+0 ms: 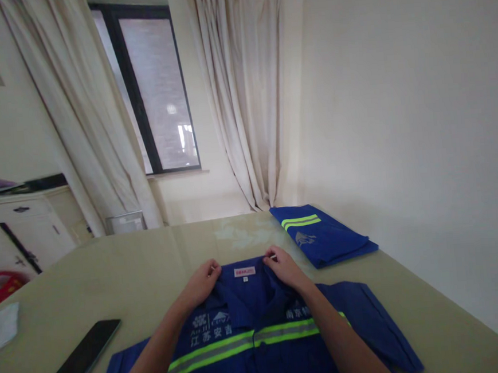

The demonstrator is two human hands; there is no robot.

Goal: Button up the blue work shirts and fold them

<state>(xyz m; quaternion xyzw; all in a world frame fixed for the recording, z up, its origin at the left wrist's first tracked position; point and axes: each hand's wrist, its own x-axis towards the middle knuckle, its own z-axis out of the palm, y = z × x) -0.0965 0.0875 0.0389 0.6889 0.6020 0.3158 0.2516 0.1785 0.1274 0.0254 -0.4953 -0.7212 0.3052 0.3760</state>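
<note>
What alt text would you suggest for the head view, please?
A person's left hand and right hand each pinch the collar of a blue shirt with a yellow-green reflective band, spread on a table. A folded blue garment lies beyond, at right; a dark, flat object lies at left.

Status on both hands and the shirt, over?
Left hand, right hand: pinching collar. Blue shirt spread front up on table. Black device left, folded garment right, neither blocking.

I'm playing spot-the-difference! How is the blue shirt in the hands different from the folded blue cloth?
The blue shirt lies spread out; the blue cloth lies folded. The left hand and right hand hold the shirt; neither touches the cloth. Both are blue and striped.
</note>
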